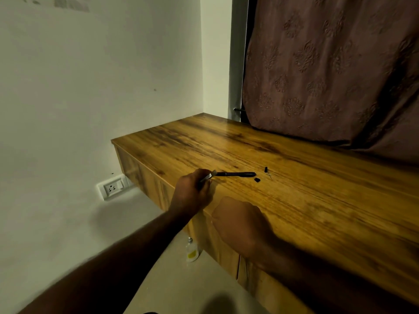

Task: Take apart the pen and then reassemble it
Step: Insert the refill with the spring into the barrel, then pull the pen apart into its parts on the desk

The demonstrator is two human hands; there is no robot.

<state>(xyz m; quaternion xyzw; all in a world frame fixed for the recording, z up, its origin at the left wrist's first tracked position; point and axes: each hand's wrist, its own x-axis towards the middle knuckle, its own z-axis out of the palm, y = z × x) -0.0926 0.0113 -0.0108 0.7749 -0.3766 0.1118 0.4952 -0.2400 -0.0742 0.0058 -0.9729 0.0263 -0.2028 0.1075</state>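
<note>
A black pen barrel (235, 174) lies flat on the wooden desk (317, 200), near its front edge. Just right of it sit two small black pen pieces: one (257, 180) by the barrel's end, another (266, 169) farther back with a thin refill or spring beside it. My left hand (192, 191) is closed around a silvery, light-coloured pen part (209, 176) whose tip points toward the barrel's left end. My right hand (238, 223) rests at the desk's front edge with the fingers curled under; nothing shows in it.
The desk runs along a white wall to a corner, with a brown patterned curtain (328, 75) hanging behind it. A small plastic bottle (192, 251) stands on the floor under the desk edge. A wall socket (112, 188) sits low on the wall.
</note>
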